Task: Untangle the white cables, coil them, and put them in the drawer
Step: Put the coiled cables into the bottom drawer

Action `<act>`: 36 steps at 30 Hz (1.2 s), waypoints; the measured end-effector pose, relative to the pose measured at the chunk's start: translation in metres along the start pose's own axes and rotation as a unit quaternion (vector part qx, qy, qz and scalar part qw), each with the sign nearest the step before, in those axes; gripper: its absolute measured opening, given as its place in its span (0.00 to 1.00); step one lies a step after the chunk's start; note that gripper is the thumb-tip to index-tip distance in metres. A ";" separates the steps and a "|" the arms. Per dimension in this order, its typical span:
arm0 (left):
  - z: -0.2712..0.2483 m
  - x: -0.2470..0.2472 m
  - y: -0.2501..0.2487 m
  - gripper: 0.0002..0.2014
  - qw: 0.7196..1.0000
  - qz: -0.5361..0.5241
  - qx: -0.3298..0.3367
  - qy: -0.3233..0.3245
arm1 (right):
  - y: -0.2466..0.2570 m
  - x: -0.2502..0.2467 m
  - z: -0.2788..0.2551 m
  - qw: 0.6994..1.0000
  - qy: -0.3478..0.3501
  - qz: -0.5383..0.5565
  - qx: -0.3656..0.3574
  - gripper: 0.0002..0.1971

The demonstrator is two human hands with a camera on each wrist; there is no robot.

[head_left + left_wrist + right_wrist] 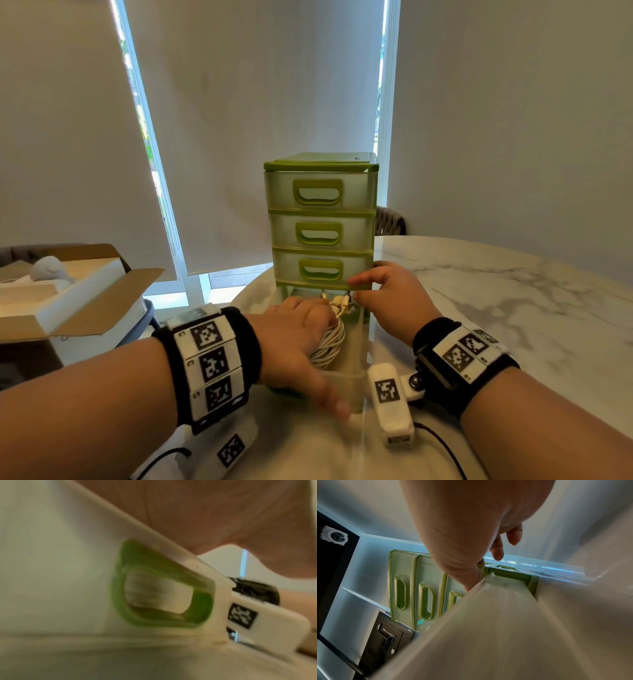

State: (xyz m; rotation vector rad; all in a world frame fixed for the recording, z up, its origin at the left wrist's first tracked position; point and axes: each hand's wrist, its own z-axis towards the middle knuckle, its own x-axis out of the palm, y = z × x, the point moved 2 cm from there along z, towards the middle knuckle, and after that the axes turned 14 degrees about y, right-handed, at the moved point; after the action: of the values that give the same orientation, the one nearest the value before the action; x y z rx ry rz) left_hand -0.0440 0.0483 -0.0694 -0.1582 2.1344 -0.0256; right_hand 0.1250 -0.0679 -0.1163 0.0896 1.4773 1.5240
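A green and translucent drawer tower [322, 209] stands on the marble table [513, 291]; the right wrist view also shows the tower [406, 582]. Its bottom drawer [365, 342] is pulled out toward me. Inside lies a coil of white cables [330, 346], plugs [339, 303] at the far end. My left hand [308, 329] lies over the coil, thumb stretched back to the drawer's front rim; its fingertips are hidden. The left wrist view shows the drawer's green handle [161, 595] under my palm [223, 513]. My right hand [358, 290] pinches the tower's green rail just above the open drawer.
An open cardboard box [68, 298] with white packing sits on a surface to the left. A woven chair back [390, 221] shows behind the tower. The three upper drawers are closed. Bare marble stretches to the right of my right wrist.
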 end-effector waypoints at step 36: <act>0.049 -0.030 0.067 0.67 0.897 -0.343 -0.047 -0.273 | -0.003 -0.003 -0.001 0.988 0.051 0.144 -0.028 0.17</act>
State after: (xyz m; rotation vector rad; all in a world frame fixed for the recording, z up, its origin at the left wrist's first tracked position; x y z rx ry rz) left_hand 0.0061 0.1203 -0.0757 -0.8682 1.4298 -0.2612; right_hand 0.1278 -0.0711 -0.1178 0.2006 1.5511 1.8250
